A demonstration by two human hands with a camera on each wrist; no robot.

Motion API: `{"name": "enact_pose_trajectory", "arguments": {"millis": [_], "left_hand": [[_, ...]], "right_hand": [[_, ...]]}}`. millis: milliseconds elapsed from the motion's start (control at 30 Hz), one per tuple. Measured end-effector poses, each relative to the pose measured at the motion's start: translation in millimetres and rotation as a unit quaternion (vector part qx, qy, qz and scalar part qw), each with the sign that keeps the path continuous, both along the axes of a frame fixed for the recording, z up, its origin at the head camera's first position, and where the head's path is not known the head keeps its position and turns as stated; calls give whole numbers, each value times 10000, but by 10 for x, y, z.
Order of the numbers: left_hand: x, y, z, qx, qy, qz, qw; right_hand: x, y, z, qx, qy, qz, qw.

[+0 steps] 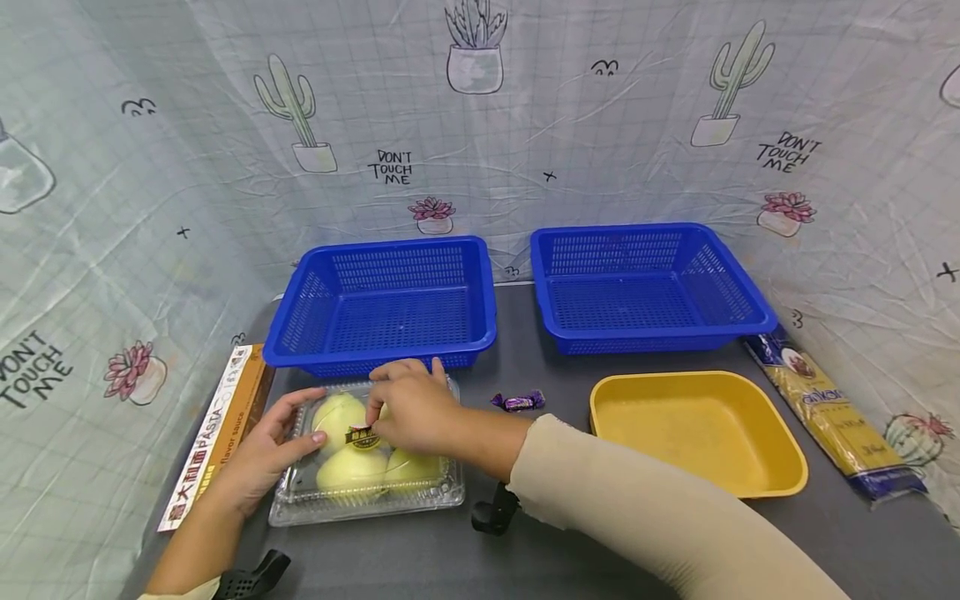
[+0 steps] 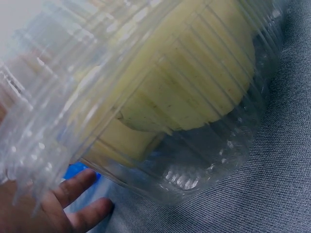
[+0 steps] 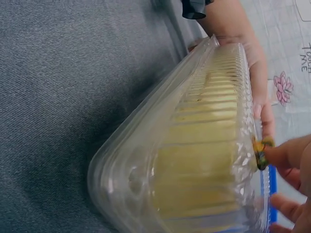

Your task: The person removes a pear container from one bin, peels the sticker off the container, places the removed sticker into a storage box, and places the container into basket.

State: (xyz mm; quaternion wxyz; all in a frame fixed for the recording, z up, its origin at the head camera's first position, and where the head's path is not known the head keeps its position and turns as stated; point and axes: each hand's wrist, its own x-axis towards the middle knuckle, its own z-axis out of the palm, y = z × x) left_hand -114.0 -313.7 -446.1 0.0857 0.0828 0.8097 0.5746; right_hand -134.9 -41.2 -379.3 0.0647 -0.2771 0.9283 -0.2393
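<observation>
The clear plastic clamshell box (image 1: pixel 367 479) lies on the dark grey surface (image 1: pixel 525 542), directly in front of the left blue basket (image 1: pixel 386 304). It contains pale yellow round fruits (image 1: pixel 351 469) (four appear visible through the lid) and carries a small label (image 1: pixel 363 437) on top.

The left hand (image 1: pixel 262 454) rests against the left side of the box, fingers extended along the wall and thumb over the top edge. The right hand (image 1: pixel 412 408) lies on the lid, fingers bent down at the label; the right wrist view shows a fingertip (image 3: pixel 284 155) touching the label edge. Whether the fingers pinch the label cannot be determined.

Surrounding items:
- A pasta box (image 1: pixel 217 429) lies just left of the left hand.
- A wrapped purple candy (image 1: pixel 517 402) lies near the clamshell, to its right.
- A yellow tray (image 1: pixel 693 429) sits in front of the right blue basket (image 1: pixel 648 287).
- A spaghetti packet (image 1: pixel 828 412) lies at the right edge of the surface.
</observation>
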Motion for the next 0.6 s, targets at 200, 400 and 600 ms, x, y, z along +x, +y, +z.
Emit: {"name": "enact_pose_trajectory", "arguments": {"millis": [200,400,600], "left_hand": [[-9,-2,-19,163,-20,5,9999],[9,-7,-26,115,11,-57,9999],[5,0,-15,339,37,-89,9994]], "right_hand": [[-7,84,-21,-527,-19,457,9976],[9,151,-19,-854,-188,867,9924],[22,228,-53,-1393,-397,1130,9830]]}}
